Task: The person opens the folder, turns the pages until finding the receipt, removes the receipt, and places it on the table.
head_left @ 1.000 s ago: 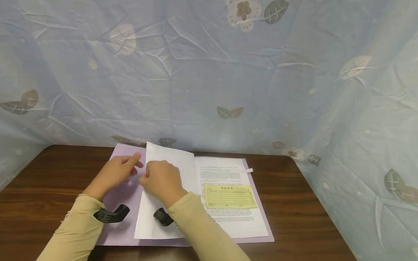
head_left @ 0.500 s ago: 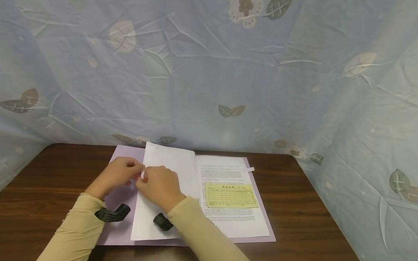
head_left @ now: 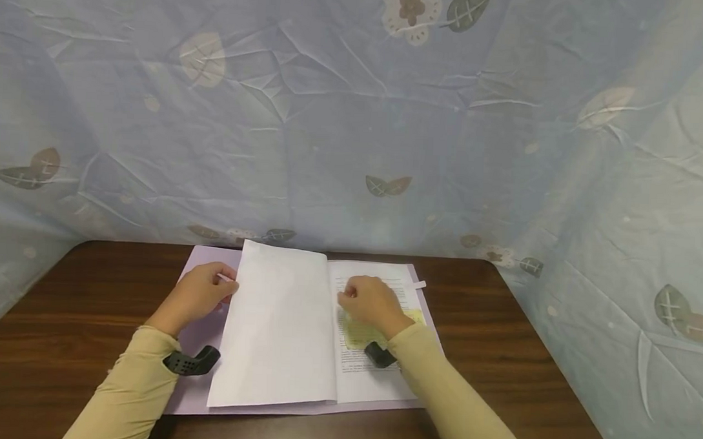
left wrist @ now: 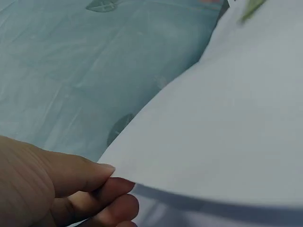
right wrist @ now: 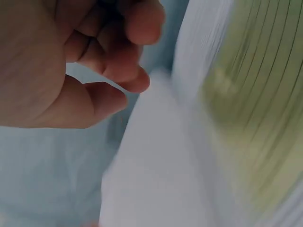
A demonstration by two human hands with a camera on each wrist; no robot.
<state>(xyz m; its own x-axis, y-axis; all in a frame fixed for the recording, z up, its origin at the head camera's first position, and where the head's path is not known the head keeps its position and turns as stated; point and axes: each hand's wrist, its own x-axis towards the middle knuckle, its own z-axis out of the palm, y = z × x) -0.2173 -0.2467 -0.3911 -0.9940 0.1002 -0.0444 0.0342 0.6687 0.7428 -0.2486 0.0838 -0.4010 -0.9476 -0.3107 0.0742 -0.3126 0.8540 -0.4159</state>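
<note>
A lavender folder (head_left: 191,388) lies spread on the table with printed sheets inside. My left hand (head_left: 200,295) pinches the left edge of a blank white page (head_left: 280,327) turned over to the left; in the left wrist view, the thumb (left wrist: 87,175) lies on top of the paper and the fingers beneath. Over the right-hand printed sheet (head_left: 369,391) hovers my right hand (head_left: 374,304), its fingers loosely curled around nothing. That hand partly hides a yellow ruled slip (head_left: 356,336), whose lines show close up in the right wrist view.
A small white tab (head_left: 420,284) sticks out from the sheets' right edge. The dark wooden table (head_left: 514,380) extends on both sides. Behind and to the right hangs a pale blue curtain (head_left: 331,128) with leaf prints.
My right hand has left the page's left edge and moved right, over the printed sheet and yellow slip. My left hand has come to pinch the page edge, which sits slightly farther left.
</note>
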